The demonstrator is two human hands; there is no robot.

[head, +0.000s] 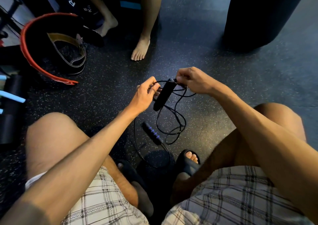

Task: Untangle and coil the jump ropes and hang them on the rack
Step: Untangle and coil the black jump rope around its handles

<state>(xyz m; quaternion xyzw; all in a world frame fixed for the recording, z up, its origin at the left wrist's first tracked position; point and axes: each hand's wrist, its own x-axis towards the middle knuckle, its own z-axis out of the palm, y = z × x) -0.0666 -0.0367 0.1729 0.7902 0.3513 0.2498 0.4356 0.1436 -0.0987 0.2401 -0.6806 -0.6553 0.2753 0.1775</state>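
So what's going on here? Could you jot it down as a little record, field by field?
setting: dark speckled gym floor
left hand: pinching the black cord
right hand: gripping the top end of a black handle
second handle: lying on the floor, blue rings
rope state: loose tangled loops, not coiled
nearby: red-edged belt, a bystander's bare foot
rack: not identifiable

Rope handle (164,94) between left hand (144,95) and right hand (194,82), second handle (152,133) on floor (223,70) below

Red-edged belt (51,49) near punching bag (261,15).
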